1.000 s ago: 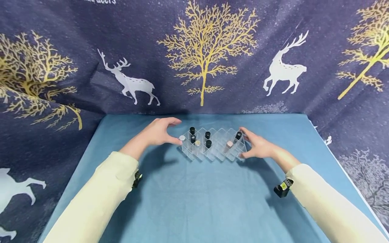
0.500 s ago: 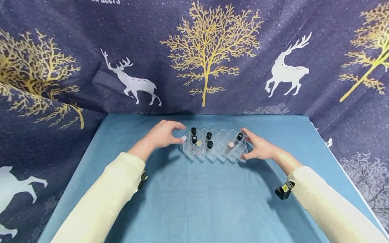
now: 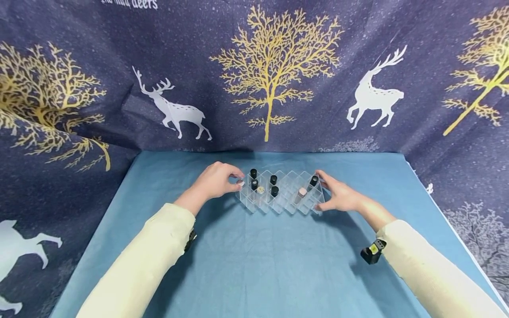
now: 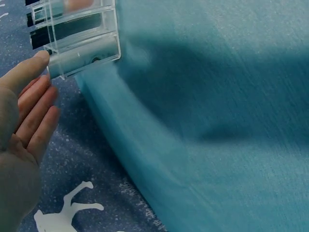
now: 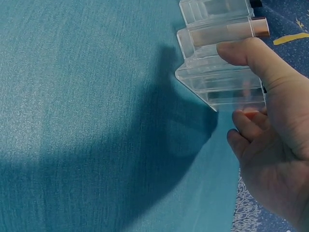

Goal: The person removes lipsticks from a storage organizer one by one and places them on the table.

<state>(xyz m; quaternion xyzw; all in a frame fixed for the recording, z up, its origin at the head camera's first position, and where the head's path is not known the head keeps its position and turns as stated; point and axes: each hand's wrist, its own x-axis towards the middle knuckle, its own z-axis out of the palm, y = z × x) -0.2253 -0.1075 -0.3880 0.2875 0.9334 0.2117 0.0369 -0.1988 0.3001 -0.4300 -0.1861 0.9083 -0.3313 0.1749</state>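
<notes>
Dark blue drapery [image 3: 187, 26], printed with white deer and golden trees, is being met by a table covered in blue cloth [image 3: 254, 265]. Toward the table's far side, a clear plastic lipstick organizer [image 3: 287, 194] is being held at its right end by the right hand [image 3: 339, 193], its thumb being pressed to the front and its fingers being bent behind, parted by the organizer's depth. At the left end, a white-capped tube [image 3: 241, 183] is being pinched between the thumb and forefinger of the left hand [image 3: 216, 180], almost closed, while the other fingers are being held nearly straight. Five black-capped tubes [image 3: 275, 191], a gold-topped tube [image 3: 260, 190] and a pink-capped tube [image 3: 302, 191] are being held in the diamond-shaped compartments. Cream sleeves [image 3: 131, 265] and black wrist cameras [image 3: 371, 253] are being worn on both arms.
</notes>
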